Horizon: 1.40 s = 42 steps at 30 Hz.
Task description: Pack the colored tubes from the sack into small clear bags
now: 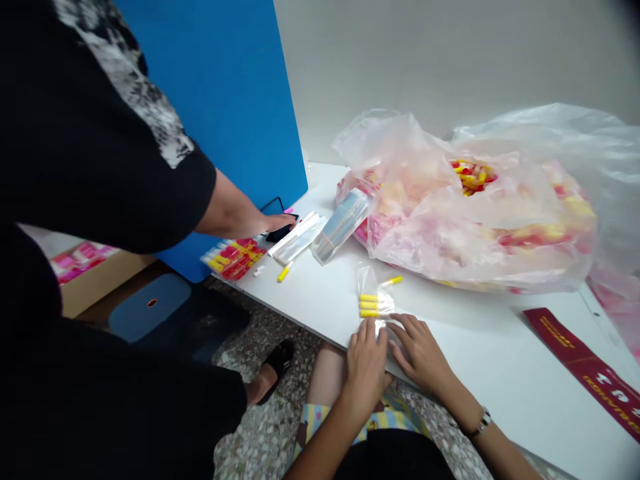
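Observation:
Several yellow-and-white pen-like sticks (369,305) lie side by side in a clear plastic sleeve (367,277) at the table's near edge. My left hand (367,357) rests over the sleeve's near end, fingers stretched forward and lying flat. My right hand (423,353) is just right of it, thumb and fingers apart, fingertips touching the sleeve beside the nearest stick. One more yellow-and-white stick (391,281) lies slanted at the sleeve's upper right. Whatever is under my left fingers is hidden.
A large translucent bag (415,220) of red and yellow sticks fills the back. Stacks of clear sleeves (340,227), a loose stick (285,272) and filled packs (235,259) lie left. A person's hand (280,222) reaches over a dark phone-like object. A maroon strip (585,367) lies right.

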Each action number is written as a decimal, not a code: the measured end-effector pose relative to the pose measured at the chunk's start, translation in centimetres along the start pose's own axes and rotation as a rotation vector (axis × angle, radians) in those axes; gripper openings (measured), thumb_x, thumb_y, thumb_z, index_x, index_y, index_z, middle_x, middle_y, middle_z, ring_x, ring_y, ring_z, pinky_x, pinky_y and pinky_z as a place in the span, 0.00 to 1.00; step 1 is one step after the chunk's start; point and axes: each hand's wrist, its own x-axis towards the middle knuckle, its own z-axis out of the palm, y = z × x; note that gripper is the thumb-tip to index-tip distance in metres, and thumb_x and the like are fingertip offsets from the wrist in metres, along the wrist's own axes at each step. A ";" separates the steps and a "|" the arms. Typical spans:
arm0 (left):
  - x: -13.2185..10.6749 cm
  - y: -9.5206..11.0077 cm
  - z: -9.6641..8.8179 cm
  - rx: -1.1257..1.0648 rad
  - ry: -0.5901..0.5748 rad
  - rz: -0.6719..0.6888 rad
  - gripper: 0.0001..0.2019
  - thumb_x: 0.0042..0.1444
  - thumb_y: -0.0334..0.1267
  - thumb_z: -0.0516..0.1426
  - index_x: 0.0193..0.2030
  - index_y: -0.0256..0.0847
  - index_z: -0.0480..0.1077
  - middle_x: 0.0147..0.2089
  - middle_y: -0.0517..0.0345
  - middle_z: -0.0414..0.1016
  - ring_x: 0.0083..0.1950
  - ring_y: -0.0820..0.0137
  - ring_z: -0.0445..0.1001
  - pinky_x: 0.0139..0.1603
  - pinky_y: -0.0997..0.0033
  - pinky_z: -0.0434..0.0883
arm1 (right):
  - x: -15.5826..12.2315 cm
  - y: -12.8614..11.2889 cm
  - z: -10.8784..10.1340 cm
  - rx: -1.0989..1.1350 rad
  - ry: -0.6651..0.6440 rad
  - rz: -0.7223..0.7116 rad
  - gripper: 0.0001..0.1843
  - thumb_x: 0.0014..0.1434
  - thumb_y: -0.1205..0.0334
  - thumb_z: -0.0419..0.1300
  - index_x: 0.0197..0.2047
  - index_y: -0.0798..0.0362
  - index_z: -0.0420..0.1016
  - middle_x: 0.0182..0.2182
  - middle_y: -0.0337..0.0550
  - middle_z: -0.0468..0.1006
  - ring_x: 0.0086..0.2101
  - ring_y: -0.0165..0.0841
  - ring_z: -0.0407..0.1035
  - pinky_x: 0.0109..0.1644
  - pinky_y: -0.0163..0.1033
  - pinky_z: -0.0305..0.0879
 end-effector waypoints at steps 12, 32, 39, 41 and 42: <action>-0.3 -0.4 -0.1 -0.015 -0.068 0.032 0.43 0.44 0.44 0.64 0.65 0.30 0.53 0.68 0.39 0.54 0.66 0.53 0.55 0.63 0.56 0.60 | 0.5 -0.5 1.2 -0.025 -0.098 0.097 0.26 0.63 0.61 0.48 0.62 0.63 0.62 0.58 0.56 0.67 0.50 0.44 0.61 0.49 0.47 0.59; 0.8 -0.4 -1.3 0.009 -0.136 0.017 0.38 0.40 0.40 0.67 0.58 0.35 0.60 0.69 0.39 0.52 0.69 0.53 0.52 0.62 0.56 0.62 | 2.9 1.4 -0.6 0.122 -0.212 0.070 0.22 0.55 0.55 0.58 0.52 0.55 0.69 0.47 0.52 0.71 0.46 0.44 0.62 0.47 0.46 0.58; 1.8 -1.2 -2.5 -0.086 -0.092 0.065 0.37 0.36 0.57 0.66 0.49 0.34 0.66 0.63 0.38 0.60 0.63 0.50 0.60 0.59 0.53 0.65 | 0.7 1.7 0.4 0.111 -0.097 0.036 0.25 0.62 0.57 0.51 0.59 0.60 0.64 0.59 0.58 0.65 0.56 0.45 0.58 0.55 0.48 0.56; 2.2 -1.5 -2.7 -0.133 -0.077 0.080 0.37 0.39 0.61 0.64 0.49 0.35 0.66 0.61 0.40 0.63 0.61 0.51 0.62 0.58 0.55 0.66 | 0.6 1.6 1.1 0.075 -0.111 0.050 0.28 0.62 0.56 0.52 0.61 0.62 0.62 0.60 0.58 0.65 0.56 0.46 0.58 0.55 0.49 0.56; 2.3 -1.5 -2.8 -0.148 -0.069 0.081 0.38 0.40 0.62 0.63 0.51 0.36 0.66 0.60 0.41 0.64 0.61 0.52 0.62 0.58 0.56 0.66 | 0.7 1.6 1.4 0.057 -0.124 0.052 0.29 0.62 0.55 0.52 0.62 0.62 0.62 0.60 0.58 0.65 0.57 0.46 0.57 0.55 0.49 0.55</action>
